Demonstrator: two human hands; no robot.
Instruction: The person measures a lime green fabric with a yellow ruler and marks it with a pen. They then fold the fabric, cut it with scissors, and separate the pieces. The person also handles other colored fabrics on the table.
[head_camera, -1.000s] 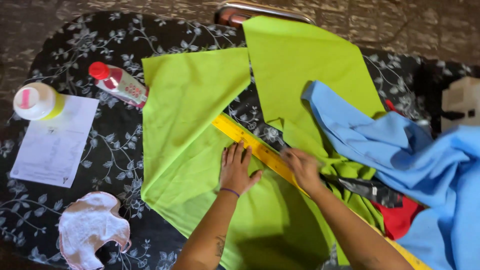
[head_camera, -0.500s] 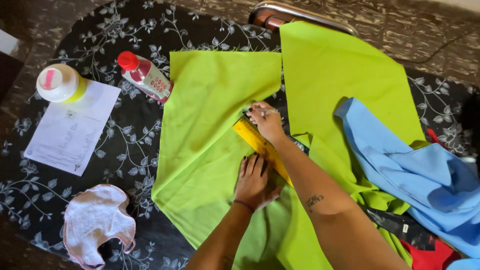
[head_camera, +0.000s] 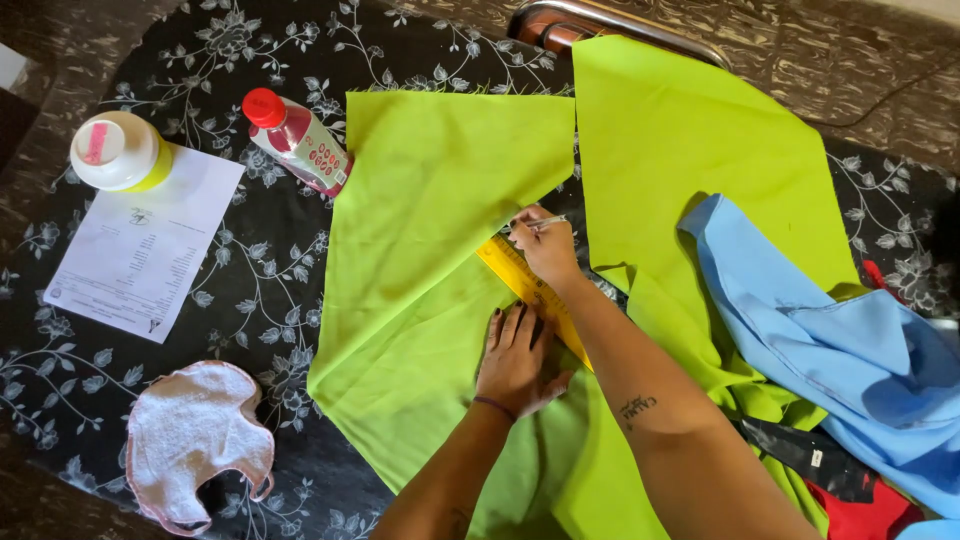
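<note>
Yellow ruler (head_camera: 520, 285) lies diagonally on the lime-green fabric (head_camera: 430, 230). Left hand (head_camera: 518, 355), fingers spread flat, presses beside the ruler's lower stretch; right hand (head_camera: 545, 245) pinches a pen (head_camera: 535, 224) at its upper end. Blue cloth (head_camera: 830, 350) lies right of the ruler

Bare forearms; wristband; small forearm tattoo

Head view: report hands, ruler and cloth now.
Left hand flat on yellow ruler. Right hand holds pen at ruler's end. Green cloth spread beneath; nothing blocking.
</note>
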